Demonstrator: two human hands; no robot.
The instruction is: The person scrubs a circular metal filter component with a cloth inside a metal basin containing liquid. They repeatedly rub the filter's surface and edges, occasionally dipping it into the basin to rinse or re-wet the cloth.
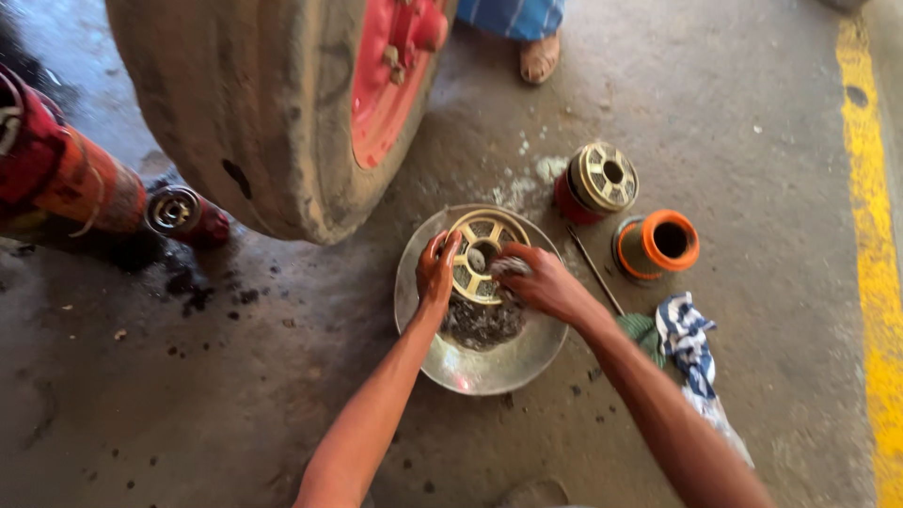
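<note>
Where both hands meet, filter [482, 256] between.

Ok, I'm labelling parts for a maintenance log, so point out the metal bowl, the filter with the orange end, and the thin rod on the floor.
metal bowl [489, 372]: head view, bare near rim.
orange-ended filter [649, 246]: head view, orange ring at its open end.
thin rod [593, 271]: head view, mid-shaft.

Shiny metal basin [527, 362], greasy; dull, gritty, seemingly metal filter cap [482, 256]; rough concrete floor [752, 113].
</note>
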